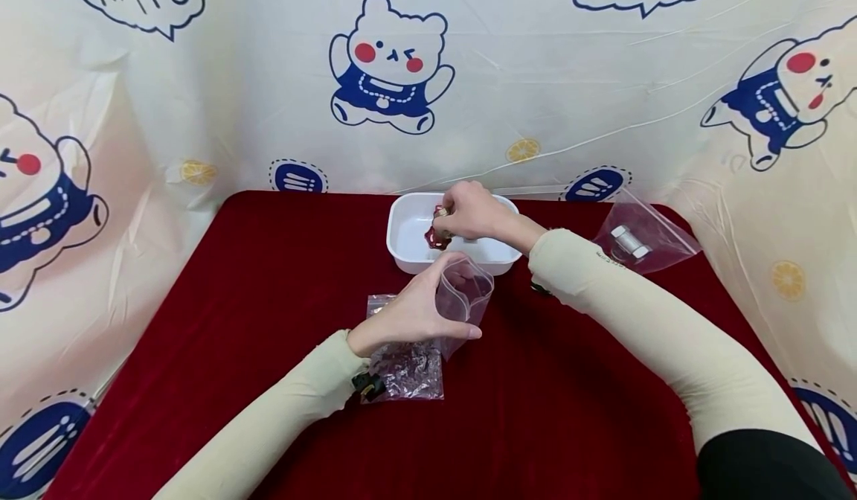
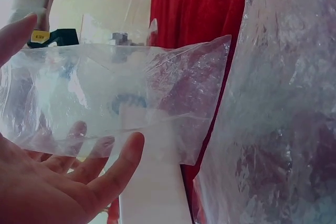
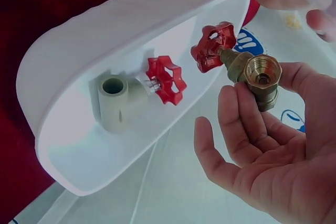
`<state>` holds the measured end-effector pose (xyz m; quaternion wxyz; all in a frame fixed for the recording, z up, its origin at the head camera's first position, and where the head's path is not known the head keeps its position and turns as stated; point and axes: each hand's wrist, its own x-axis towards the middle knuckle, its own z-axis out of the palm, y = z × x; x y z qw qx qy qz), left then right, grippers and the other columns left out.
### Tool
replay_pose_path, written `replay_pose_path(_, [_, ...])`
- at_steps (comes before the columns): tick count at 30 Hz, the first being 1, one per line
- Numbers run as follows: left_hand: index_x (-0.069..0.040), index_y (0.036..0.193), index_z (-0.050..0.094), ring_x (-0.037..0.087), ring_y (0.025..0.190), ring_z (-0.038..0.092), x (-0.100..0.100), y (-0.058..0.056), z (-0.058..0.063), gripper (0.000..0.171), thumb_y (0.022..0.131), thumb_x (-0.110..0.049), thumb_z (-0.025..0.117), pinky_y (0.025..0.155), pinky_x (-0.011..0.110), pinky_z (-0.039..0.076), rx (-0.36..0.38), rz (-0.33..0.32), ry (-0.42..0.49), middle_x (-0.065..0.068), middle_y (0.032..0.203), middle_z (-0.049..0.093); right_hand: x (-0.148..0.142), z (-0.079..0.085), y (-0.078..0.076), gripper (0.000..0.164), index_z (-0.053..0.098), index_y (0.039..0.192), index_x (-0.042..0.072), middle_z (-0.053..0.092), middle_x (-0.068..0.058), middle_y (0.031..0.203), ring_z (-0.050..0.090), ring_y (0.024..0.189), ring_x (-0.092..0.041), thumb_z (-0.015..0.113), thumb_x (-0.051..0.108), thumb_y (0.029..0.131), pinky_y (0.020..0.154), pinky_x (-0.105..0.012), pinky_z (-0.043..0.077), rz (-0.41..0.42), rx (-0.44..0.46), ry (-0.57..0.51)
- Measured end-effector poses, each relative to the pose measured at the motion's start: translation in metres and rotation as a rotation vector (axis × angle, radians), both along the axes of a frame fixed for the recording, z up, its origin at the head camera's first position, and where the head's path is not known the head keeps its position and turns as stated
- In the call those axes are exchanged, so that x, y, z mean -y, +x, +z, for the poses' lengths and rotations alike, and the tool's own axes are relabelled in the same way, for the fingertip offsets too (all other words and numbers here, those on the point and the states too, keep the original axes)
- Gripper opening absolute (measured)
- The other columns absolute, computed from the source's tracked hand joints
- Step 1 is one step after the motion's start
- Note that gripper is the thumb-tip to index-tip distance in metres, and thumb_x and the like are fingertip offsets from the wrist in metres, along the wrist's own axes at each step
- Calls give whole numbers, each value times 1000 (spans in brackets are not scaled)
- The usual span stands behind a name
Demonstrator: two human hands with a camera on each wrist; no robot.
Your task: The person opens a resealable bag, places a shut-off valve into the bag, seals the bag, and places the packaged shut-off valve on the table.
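Over the white tub, my right hand holds a brass gate valve with a red handwheel, pinched by its body between thumb and fingers. A second valve, with a pale plastic body and a red handwheel, lies inside the white tub. In front of the tub, my left hand grips an open-mouthed clear zip bag, thumb and fingers spread around it. Through the film in the left wrist view, the bag shows no contents.
Flat on the red cloth, beneath my left hand, lies a clear plastic bag. At the back right another clear zip bag holds a metal bolt with a nut. A printed curtain stands behind the table.
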<state>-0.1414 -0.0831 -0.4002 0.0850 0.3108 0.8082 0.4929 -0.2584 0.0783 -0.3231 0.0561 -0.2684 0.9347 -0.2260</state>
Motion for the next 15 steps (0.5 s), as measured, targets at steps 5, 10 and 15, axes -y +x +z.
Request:
replay_pose_path(5, [-16,153,37,21,123,60,-1,0,0,104,72,-35,98,106,44,48,-6,6,7,3,133,60,-5,4,6,23,65,64,15,52,7,54,51,52,-10,72,19,85,51,-24,39,-12,0,-9])
replay_pose_path(10, [-15,155,36,20,123,59,-2,1,-1,105,72,-34,98,105,39,48,-6,14,-1,5,134,60,-10,8,12,24,67,65,13,49,6,55,46,53,-10,73,21,87,50,-24,34,-21,3,-1])
replay_pose_path(15, [-12,155,37,20,124,57,-2,1,0,106,72,-36,98,106,39,47,-6,32,-24,5,133,59,-15,16,18,20,69,67,12,53,5,55,47,55,-12,72,20,85,53,-26,35,-19,-43,-26])
